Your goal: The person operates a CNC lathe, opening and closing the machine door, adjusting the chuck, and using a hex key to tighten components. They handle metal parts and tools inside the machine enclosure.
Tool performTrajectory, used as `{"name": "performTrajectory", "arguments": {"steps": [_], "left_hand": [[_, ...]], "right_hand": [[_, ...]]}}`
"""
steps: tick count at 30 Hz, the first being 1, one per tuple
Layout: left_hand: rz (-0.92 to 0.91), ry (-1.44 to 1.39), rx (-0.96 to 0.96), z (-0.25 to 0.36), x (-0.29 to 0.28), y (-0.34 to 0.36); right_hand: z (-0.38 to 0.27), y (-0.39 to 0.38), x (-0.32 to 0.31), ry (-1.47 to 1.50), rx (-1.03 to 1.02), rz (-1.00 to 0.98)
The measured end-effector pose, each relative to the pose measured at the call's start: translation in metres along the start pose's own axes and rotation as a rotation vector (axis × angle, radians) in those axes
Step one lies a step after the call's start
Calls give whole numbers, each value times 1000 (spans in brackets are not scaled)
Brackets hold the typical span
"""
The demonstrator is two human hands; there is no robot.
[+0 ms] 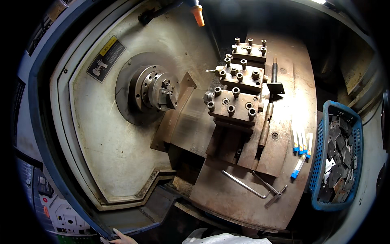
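My left hand (122, 238) shows at the lower edge, fingers partly cut off and stretched out against the blue front frame (106, 232) of a metalworking machine; I see nothing held in it. My right hand is not in view. Above, a round spindle fixture (152, 87) with bolted pieces is mounted on the pale inner wall (97, 138). To its right, three bolted tool blocks (235, 103) stand on the brown slide (284, 195). An L-shaped hex key (239, 183) and a T-handle wrench (276, 193) lie on the slide, beside several blue-capped tubes (300, 164).
A blue basket (315, 171) of dark flat metal pieces sits at the right. An orange-tipped coolant nozzle (198, 16) hangs at the top. A warning label (106, 57) is on the left wall. The control panel (65, 217) is at lower left; a white garment (219, 238) shows at the bottom.
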State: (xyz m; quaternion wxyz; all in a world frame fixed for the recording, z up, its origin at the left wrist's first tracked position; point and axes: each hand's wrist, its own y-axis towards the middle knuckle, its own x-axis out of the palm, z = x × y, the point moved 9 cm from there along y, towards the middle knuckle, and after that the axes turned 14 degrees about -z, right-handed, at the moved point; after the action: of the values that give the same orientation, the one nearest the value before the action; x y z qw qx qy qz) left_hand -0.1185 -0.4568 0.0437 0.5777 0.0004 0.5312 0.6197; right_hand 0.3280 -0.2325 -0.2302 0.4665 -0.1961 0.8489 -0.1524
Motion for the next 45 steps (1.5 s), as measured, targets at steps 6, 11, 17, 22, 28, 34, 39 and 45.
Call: {"name": "performTrajectory", "arguments": {"steps": [6, 11, 17, 22, 28, 34, 39, 45], "left_hand": [[5, 21, -13, -6, -3, -1], [8, 29, -23, -14, -7, -3], [17, 6, -31, -14, -16, -2], [45, -12, 14, 5, -9, 2], [44, -166, -35, 60, -1, -13], [60, -138, 17, 64, -2, -12], [53, -165, 2, 60, -1, -12], [54, -202, 3, 61, 0, -12]], "right_hand": [[0, 5, -1, -20, 0, -8], [0, 3, 0, -30, 3, -8], [0, -1, 1, -38, -5, -5], [2, -10, 3, -29, -8, 21], [-2, -11, -2, -88, -37, 72], [-4, -13, -4, -111, -62, 113], [-3, -14, -2, -125, -63, 126], [-5, -12, -6, -150, -73, 163]]}}
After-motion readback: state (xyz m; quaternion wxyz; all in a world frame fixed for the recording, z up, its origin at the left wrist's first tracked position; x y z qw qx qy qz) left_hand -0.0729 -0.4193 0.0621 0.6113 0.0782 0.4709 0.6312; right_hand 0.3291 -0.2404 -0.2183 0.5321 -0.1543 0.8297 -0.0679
